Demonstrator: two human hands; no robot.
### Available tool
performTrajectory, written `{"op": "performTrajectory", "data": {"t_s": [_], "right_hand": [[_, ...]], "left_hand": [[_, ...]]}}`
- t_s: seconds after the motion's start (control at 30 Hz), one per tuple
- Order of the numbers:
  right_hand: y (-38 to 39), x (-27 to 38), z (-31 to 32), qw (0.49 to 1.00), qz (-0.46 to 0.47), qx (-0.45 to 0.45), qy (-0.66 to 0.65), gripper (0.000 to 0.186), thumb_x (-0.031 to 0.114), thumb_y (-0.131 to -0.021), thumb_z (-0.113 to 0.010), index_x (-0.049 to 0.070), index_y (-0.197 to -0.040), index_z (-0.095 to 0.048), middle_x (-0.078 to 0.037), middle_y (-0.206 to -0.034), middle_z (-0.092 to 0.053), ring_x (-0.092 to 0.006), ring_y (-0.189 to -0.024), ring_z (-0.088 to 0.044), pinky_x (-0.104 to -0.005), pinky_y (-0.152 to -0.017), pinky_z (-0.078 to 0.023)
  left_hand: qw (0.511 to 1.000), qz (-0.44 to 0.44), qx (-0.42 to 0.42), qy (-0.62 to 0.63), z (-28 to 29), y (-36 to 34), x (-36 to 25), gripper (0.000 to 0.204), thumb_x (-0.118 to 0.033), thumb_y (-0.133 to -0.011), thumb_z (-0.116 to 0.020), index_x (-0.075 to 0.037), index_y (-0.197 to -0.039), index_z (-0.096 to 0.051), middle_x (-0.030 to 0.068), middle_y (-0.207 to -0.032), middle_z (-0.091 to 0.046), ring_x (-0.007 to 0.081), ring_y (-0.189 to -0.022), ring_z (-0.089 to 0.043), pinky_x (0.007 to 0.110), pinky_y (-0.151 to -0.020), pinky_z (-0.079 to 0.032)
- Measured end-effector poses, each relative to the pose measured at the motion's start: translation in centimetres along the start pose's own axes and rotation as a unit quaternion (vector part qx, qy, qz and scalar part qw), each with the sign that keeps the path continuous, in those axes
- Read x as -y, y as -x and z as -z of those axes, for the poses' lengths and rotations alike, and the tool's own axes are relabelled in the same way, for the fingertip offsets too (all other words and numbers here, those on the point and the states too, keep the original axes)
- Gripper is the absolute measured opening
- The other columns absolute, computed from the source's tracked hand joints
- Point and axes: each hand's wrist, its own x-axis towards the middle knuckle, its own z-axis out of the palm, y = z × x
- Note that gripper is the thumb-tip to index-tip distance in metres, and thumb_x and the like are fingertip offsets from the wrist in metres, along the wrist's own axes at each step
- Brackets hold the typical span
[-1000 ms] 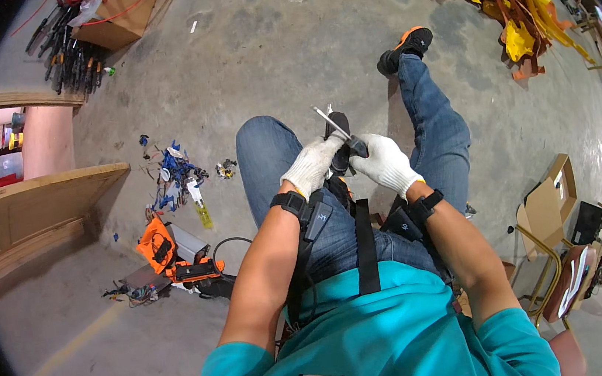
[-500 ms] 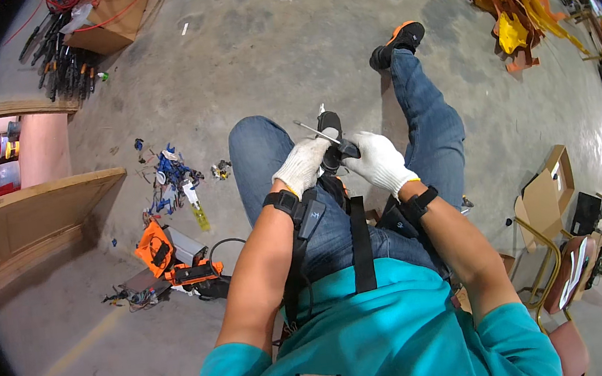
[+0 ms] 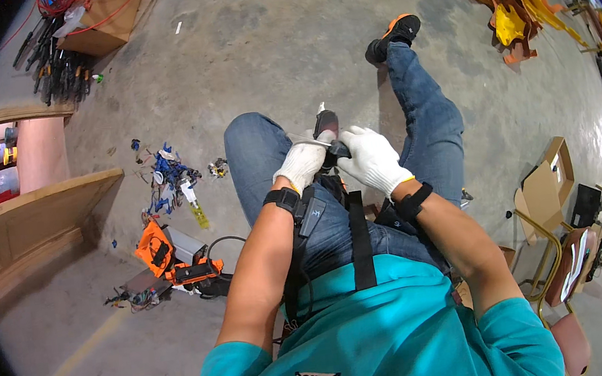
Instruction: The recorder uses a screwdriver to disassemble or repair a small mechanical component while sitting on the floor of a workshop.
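Watching remotely, I see my right hand [image 3: 374, 157] keep its grip closed around a screwdriver [image 3: 341, 149] by its black handle, shaft crossing the left hand [image 3: 299, 161], whose grip clasps a dark object [image 3: 325, 120] between the knees. Blue scraps [image 3: 167, 166] lie leftward on the concrete floor [image 3: 256, 52].

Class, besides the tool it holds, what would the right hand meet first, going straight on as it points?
Probably the dark object in the left hand, just ahead of the right hand, though depth is unclear.
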Motion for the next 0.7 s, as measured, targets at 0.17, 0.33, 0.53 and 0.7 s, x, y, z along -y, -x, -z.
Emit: {"op": "performTrajectory", "data": {"t_s": [0.17,0.33,0.53,0.7], "right_hand": [[-1.3,-0.4,1.2,0.993,-0.065,0.003,-0.095,0.033,0.025,-0.081,-0.071,0.003,-0.106,-0.071,-0.021,-0.095,-0.071,-0.0405,-0.095,-0.07,-0.0465,-0.086,-0.055],[-2.7,-6.7,-0.4,0.926,-0.313,0.117,-0.178,0.032,0.027,-0.083,-0.072,-0.004,-0.086,-0.07,-0.012,-0.072,-0.068,-0.0214,-0.056,-0.064,-0.0375,-0.054,-0.051],[-3.5,-10.1,-2.7,0.867,-0.395,0.111,-0.283,0.025,0.021,-0.084,-0.077,-0.003,-0.081,-0.069,-0.01,-0.071,-0.067,-0.0213,-0.056,-0.064,-0.0362,-0.053,-0.049],[-3.9,-11.0,-3.3,0.874,-0.384,0.115,-0.274,0.025,0.02,-0.085,-0.075,-0.004,-0.082,-0.068,-0.011,-0.07,-0.066,-0.0225,-0.057,-0.065,-0.0374,-0.052,-0.05]], "left_hand": [[0.996,0.009,0.015,0.09,0.7,0.2,-0.6,0.044,-0.036,-0.1,-0.059,0.005,-0.116,-0.066,0.0168,-0.097,-0.073,0.0239,-0.085,-0.07,0.037,-0.073,-0.053],[0.942,-0.013,0.024,0.333,0.6,0.6,-1.5,0.035,-0.012,-0.099,-0.063,0.005,-0.128,-0.055,0.0182,-0.106,-0.071,0.031,-0.095,-0.074,0.043,-0.079,-0.067],[0.929,-0.016,0.013,0.371,0.8,1.1,-1.9,0.034,-0.011,-0.1,-0.062,0.002,-0.13,-0.054,0.0183,-0.109,-0.07,0.0295,-0.093,-0.074,0.043,-0.083,-0.065],[0.906,0.013,0.006,0.423,1.1,1.5,-2.4,0.031,-0.022,-0.105,-0.062,0.0,-0.126,-0.057,0.017,-0.105,-0.071,0.0268,-0.088,-0.073,0.041,-0.078,-0.064]]}}
